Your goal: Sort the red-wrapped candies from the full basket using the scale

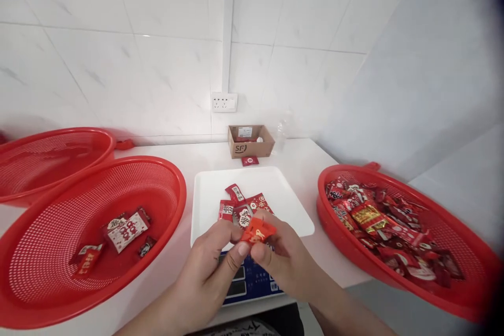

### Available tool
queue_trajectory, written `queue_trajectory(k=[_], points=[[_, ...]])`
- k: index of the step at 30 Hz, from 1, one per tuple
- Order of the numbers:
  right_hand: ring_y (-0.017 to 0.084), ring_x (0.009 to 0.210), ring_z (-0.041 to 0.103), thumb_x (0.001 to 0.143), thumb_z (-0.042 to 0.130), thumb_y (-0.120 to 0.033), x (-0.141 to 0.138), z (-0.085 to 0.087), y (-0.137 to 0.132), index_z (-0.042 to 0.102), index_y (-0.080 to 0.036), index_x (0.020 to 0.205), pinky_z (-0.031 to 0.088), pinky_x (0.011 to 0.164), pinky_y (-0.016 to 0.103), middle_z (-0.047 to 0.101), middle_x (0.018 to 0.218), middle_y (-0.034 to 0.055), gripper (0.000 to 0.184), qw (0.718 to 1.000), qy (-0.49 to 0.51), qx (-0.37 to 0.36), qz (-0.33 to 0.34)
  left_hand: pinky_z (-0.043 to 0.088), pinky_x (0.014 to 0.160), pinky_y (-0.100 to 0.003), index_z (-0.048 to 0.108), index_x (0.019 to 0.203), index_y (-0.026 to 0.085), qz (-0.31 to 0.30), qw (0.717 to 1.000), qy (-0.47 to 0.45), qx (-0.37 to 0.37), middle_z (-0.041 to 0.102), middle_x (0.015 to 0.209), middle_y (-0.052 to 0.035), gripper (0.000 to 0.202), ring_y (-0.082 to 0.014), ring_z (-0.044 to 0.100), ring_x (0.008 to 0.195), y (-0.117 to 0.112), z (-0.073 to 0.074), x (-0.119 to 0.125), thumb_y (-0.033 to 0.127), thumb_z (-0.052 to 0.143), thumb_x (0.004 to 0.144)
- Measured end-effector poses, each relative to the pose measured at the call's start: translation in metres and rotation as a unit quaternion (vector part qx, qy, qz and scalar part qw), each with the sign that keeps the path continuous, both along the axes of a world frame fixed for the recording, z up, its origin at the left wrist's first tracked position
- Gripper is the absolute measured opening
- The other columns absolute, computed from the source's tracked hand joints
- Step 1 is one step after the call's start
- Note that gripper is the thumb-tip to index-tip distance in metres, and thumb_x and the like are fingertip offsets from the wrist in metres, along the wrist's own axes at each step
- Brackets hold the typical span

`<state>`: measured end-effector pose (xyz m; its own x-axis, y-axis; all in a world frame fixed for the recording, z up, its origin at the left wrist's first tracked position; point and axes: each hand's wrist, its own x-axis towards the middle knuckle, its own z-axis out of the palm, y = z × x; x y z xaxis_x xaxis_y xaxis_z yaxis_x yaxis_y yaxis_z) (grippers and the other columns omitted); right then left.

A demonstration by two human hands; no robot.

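Note:
My left hand (208, 268) and my right hand (285, 254) meet over the front of a scale, and together they pinch a small orange-red packet (258, 231). Both hands are closed on it with thumbs and forefingers. Just behind the packet, a few red candy packets (242, 207) lie on the scale's white tray (283, 189). The blue face of the scale (248, 278) shows beneath my hands.
A red mesh basket (165, 178) at the left holds a few packets (126, 231); a second red basket (51, 157) sits behind it. At the right a red basket (464, 294) is heaped with wrapped candies (378, 220). A small cardboard box (250, 142) stands by the tiled wall.

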<state>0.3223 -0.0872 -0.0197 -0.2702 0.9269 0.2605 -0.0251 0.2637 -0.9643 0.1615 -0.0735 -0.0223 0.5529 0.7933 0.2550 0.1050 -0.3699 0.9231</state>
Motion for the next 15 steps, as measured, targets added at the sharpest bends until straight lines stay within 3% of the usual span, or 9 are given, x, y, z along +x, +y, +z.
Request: queue_trajectory(k=[4, 9, 15], points=[[0.008, 0.054, 0.027, 0.086, 0.053, -0.049, -0.0023, 0.0029, -0.0069, 0.036, -0.020, 0.064, 0.024, 0.048, 0.022, 0.030, 0.058, -0.0067, 0.040, 0.997, -0.050, 0.043, -0.026, 0.042, 0.063, -0.024, 0.049, 0.078, 0.019, -0.018, 1.000, 0.013, -0.007, 0.052, 0.076, -0.0014, 0.025, -0.0136, 0.048, 0.069, -0.0047, 0.0016, 0.0000, 0.036, 0.039, 0.094], [0.008, 0.051, 0.029, 0.090, 0.047, -0.045, -0.0029, 0.0058, -0.0106, 0.036, -0.020, 0.062, 0.025, 0.046, 0.022, 0.031, 0.057, -0.0063, 0.039, 0.991, -0.076, 0.098, -0.057, 0.043, 0.065, -0.025, 0.049, 0.079, 0.019, -0.072, 0.995, -0.002, -0.072, 0.052, 0.077, -0.0020, 0.027, -0.0145, 0.049, 0.072, -0.0084, 0.0073, -0.0002, 0.037, 0.037, 0.094], [0.008, 0.050, 0.031, 0.091, 0.045, -0.045, -0.0039, 0.0076, -0.0111, 0.032, -0.020, 0.059, 0.026, 0.047, 0.024, 0.032, 0.056, -0.0057, 0.042, 0.975, -0.117, 0.174, -0.077, 0.043, 0.066, -0.026, 0.047, 0.078, 0.018, -0.096, 0.992, -0.018, -0.086, 0.052, 0.076, -0.0028, 0.027, -0.0149, 0.050, 0.073, -0.0109, 0.0084, -0.0017, 0.039, 0.038, 0.093]])
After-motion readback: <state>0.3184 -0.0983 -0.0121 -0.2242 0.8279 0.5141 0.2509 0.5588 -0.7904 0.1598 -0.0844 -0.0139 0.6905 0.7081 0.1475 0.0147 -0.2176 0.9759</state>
